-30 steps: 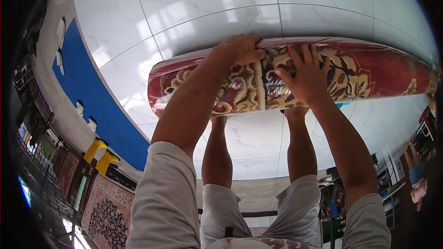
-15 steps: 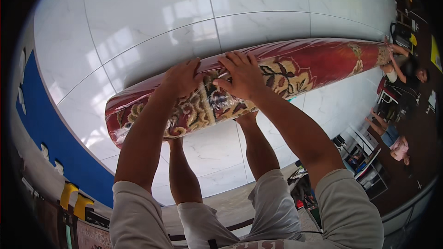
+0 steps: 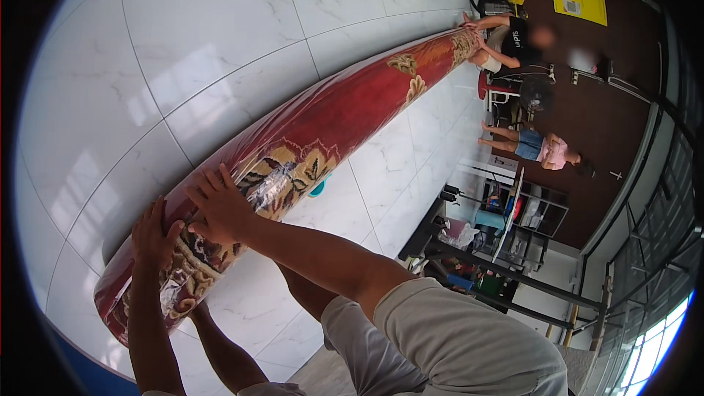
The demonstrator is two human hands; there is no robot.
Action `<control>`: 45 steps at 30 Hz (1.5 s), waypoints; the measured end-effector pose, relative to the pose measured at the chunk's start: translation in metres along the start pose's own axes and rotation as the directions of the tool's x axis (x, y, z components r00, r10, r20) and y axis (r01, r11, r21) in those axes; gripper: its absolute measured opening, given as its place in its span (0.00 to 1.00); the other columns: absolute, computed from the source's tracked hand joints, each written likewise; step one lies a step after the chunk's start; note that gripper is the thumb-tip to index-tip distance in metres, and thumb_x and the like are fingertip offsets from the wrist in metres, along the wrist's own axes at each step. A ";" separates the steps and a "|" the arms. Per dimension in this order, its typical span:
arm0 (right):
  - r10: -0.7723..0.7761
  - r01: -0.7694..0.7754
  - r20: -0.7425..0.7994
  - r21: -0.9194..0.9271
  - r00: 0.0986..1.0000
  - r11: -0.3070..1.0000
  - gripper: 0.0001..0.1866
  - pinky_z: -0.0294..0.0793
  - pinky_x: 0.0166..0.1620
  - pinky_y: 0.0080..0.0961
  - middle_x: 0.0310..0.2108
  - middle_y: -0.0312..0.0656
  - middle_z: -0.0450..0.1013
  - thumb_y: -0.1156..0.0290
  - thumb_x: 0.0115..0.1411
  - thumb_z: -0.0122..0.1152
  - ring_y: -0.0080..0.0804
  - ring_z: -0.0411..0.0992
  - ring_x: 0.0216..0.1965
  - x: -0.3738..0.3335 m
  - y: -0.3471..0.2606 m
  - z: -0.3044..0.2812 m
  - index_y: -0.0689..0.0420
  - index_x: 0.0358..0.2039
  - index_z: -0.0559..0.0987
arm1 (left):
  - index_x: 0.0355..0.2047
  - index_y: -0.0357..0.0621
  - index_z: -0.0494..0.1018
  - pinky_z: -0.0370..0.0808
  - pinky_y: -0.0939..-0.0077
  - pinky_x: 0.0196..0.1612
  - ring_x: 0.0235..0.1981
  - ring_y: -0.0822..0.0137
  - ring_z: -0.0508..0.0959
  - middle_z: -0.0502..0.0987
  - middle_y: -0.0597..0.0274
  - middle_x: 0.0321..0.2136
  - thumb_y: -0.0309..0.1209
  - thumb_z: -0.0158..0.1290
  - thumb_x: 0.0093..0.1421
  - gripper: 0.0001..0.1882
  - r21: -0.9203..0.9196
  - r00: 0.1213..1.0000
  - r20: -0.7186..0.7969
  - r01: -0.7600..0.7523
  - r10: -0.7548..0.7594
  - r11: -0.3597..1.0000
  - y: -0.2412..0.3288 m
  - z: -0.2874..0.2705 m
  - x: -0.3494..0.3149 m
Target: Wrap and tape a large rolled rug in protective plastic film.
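Observation:
A long rolled carpet (image 3: 330,121), red with a beige and dark floral pattern, lies across the floor in shiny clear plastic wrap. It runs from the lower left up to the far right. My left hand (image 3: 154,238) rests flat on the near end of the roll, fingers stretched out. Just to its right, my right hand (image 3: 220,209) presses on top with its fingers spread. At the far end another person (image 3: 513,40) in a dark top sits with both hands at the tip of the roll.
White marbled tiles (image 3: 220,95) surround the roll. A teal round object (image 3: 317,188) sits against its right side. A second person (image 3: 554,152) in pink stands farther right. Shelves (image 3: 535,209) with goods, a black metal frame (image 3: 513,275) and a standing fan (image 3: 535,94) are on the right.
My view has swung to the right, so the roll now slants and more of the room shows. Both hands stay on the carpet, at nearly the same spots.

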State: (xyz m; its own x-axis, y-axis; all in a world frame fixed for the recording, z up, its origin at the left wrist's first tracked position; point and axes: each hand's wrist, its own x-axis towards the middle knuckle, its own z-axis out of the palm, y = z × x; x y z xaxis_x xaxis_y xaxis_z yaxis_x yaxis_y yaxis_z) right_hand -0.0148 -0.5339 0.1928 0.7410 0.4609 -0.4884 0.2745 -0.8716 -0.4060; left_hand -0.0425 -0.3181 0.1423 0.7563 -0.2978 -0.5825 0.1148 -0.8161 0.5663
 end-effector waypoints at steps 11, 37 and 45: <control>0.131 -0.138 -0.187 -0.025 0.974 0.990 0.29 0.42 0.67 0.58 0.59 0.39 0.62 0.47 0.59 0.55 0.39 0.53 0.65 -0.051 0.105 -0.039 0.47 0.58 0.69 | 0.63 0.41 0.60 0.64 0.55 0.59 0.56 0.45 0.69 0.69 0.43 0.56 0.47 0.54 0.57 0.37 -0.144 0.996 0.056 0.074 -0.066 0.987 0.001 -0.001 0.008; -0.078 0.085 -0.146 0.047 0.986 0.995 0.27 0.42 0.64 0.65 0.55 0.39 0.65 0.49 0.57 0.59 0.39 0.60 0.60 -0.028 0.052 -0.003 0.44 0.55 0.72 | 0.60 0.51 0.67 0.68 0.57 0.56 0.53 0.48 0.74 0.74 0.48 0.52 0.47 0.52 0.57 0.32 -0.006 0.960 0.079 0.270 -0.269 0.963 0.024 -0.007 0.016; 0.034 -0.071 -0.225 -0.160 0.974 0.985 0.28 0.40 0.65 0.67 0.57 0.30 0.67 0.43 0.61 0.52 0.32 0.57 0.64 -0.053 0.233 -0.064 0.43 0.56 0.74 | 0.63 0.50 0.64 0.68 0.59 0.57 0.54 0.49 0.73 0.72 0.48 0.55 0.45 0.48 0.60 0.31 0.033 0.953 0.072 0.293 -0.295 0.955 0.030 0.000 0.013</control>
State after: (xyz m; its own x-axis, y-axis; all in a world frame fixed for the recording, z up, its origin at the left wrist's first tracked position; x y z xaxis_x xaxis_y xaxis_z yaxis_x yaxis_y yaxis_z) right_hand 0.0492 -0.7722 0.1738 0.8685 0.3819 -0.3159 0.3155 -0.9176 -0.2419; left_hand -0.0296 -0.3468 0.1518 0.6401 -0.0787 -0.7643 0.3101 -0.8837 0.3507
